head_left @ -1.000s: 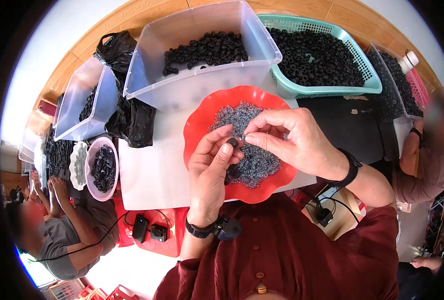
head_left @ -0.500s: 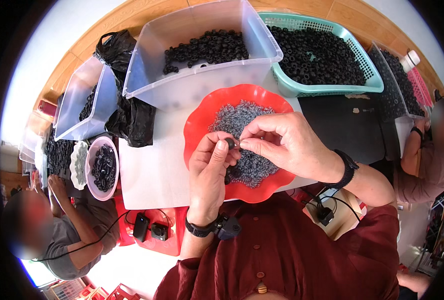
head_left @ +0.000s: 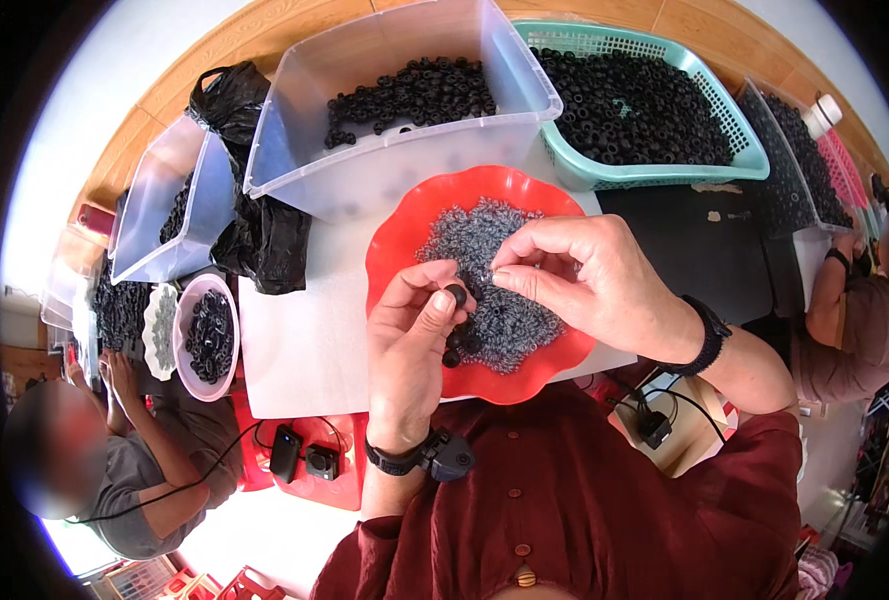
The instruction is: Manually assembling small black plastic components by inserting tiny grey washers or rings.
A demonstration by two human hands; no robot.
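Note:
A red scalloped bowl (head_left: pixel 389 235) filled with small translucent grey plastic pieces (head_left: pixel 509 335) stands in front of me on the table. Over its left side, my left hand (head_left: pixel 414 325) grips a small round black rubber piece (head_left: pixel 456 294) between thumb and forefinger. More black pieces (head_left: pixel 452 357) show under its curled fingers. My right hand (head_left: pixel 584 280) hovers above the middle of the bowl, thumb and forefinger pinched. A tiny pale bit shows at those fingertips, too small to name. A narrow gap parts the two hands.
Behind the bowl are a clear plastic bin (head_left: pixel 404 150) and a teal basket (head_left: pixel 654 180), both with black rings. A pink-rimmed bowl (head_left: pixel 179 335) of black pieces and a black plastic bag (head_left: pixel 264 245) lie left. Other people work at both sides (head_left: pixel 179 450).
My right hand has drawn slightly right, away from the black piece, where the fingertips of both hands met before. My left hand has shifted slightly left, still gripping the black piece.

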